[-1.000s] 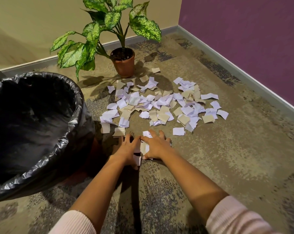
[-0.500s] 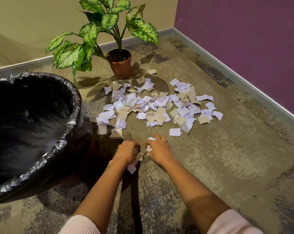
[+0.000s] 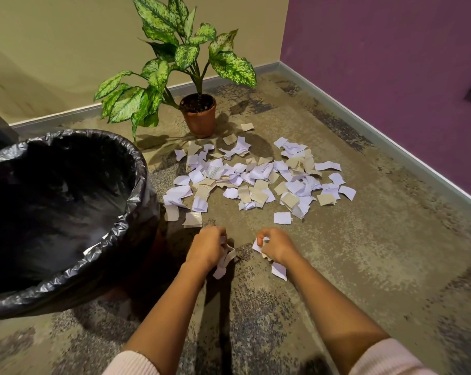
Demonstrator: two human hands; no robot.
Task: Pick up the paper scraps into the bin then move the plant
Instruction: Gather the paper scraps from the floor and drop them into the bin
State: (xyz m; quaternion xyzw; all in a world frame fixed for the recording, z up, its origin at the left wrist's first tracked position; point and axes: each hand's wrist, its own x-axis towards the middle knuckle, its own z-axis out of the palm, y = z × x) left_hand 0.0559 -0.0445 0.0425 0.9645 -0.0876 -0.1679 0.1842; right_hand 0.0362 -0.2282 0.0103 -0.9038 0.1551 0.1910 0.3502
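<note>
Here we have both hands low over the carpet, at about six o'clock from the heap. Our left hand is curled tight around a small bunch of scraps, white and tan pieces hanging out below the fist. Our right hand is likewise closed on its own bunch, with a white piece poking out at the fingertips and another dangling by the wrist. The two fists sit near each other but apart.

The main pile of paper scraps lies spread on the floor at twelve o'clock from our hands. Beyond it, at eleven to twelve o'clock, the plant stands upright in its terracotta pot, a few scraps just beside the pot's base. The bin, lined with a black bag, stands at nine o'clock from our hands, its near side close to our left forearm. A purple wall runs along from one to three o'clock.
</note>
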